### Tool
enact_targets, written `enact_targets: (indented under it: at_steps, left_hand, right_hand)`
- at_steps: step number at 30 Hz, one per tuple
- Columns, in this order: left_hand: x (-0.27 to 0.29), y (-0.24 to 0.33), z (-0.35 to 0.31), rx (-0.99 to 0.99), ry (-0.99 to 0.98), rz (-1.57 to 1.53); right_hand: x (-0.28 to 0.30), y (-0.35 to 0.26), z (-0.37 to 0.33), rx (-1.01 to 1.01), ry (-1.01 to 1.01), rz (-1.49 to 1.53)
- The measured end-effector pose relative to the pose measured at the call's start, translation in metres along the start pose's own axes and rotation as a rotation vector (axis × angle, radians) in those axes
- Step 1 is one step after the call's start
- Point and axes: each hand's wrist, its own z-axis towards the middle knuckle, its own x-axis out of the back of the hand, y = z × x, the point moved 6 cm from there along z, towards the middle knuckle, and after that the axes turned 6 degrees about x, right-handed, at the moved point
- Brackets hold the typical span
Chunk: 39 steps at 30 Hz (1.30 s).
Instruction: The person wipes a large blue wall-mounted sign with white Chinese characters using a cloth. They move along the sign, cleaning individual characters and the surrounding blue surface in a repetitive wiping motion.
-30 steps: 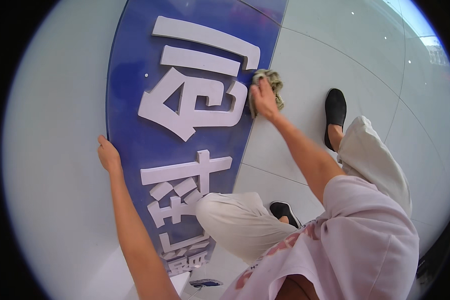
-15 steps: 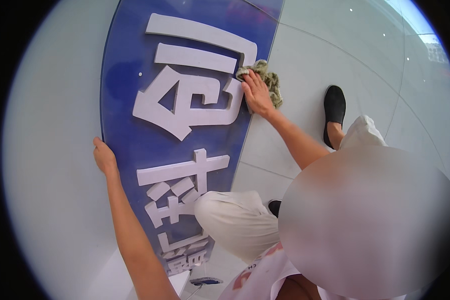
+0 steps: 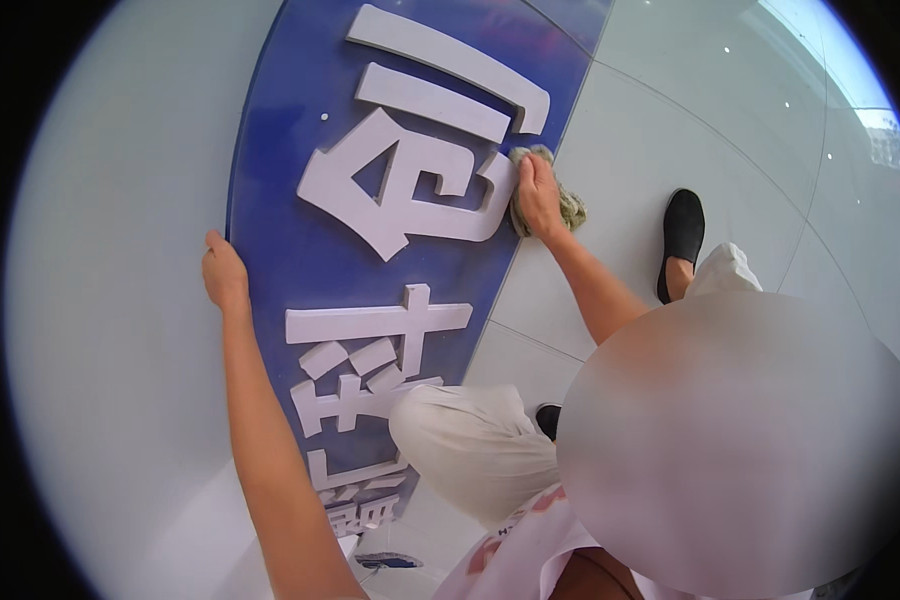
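A long blue signboard (image 3: pixel 270 255) with thick raised white characters (image 3: pixel 380 312) leans in front of me. My left hand (image 3: pixel 227 272) is on its left edge, with the fingers curled over the rim. By the right edge, my right hand (image 3: pixel 541 200) is closed on a crumpled greenish-brown cloth (image 3: pixel 574 208). That cloth presses against the board's right edge, beside the large upper character. Part of it is hidden under my hand.
Pale wall (image 3: pixel 120 300) runs along the left of the board. Light tiled floor (image 3: pixel 630 130) lies to the right, with my black shoe (image 3: pixel 683 235) on it. My bent knee in white trousers (image 3: pixel 470 440) is close to the board's lower part. A blue mop head (image 3: pixel 388 560) rests below.
The view has shifted, so the board sits farther right. My right hand's fingers have gone from stretched over the cloth to bunched around it. My left hand still grips the left edge.
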Motion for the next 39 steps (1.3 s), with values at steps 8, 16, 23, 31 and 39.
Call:
enact_targets:
  at_steps: [8, 16, 23, 31, 39]
  left_hand:
    - [0.009, -0.001, -0.011, -0.022, 0.037, 0.021]
    - [0.011, 0.006, -0.013, -0.031, 0.007, 0.032]
    - [0.010, 0.007, -0.013, -0.076, 0.051, 0.008]
    - [0.008, 0.003, -0.009, -0.031, 0.021, 0.026]
    - [0.009, 0.007, -0.018, -0.040, -0.009, 0.014]
  right_hand:
    - [-0.001, -0.037, -0.039, -0.043, -0.056, 0.288]
    - [-0.049, -0.112, 0.002, 0.148, -0.249, -0.226]
    - [-0.051, -0.123, 0.003, 0.319, -0.187, -0.157]
    - [-0.110, -0.245, 0.018, 0.516, -0.307, 0.121]
    - [-0.085, -0.176, 0.012, 0.522, -0.198, -0.054]
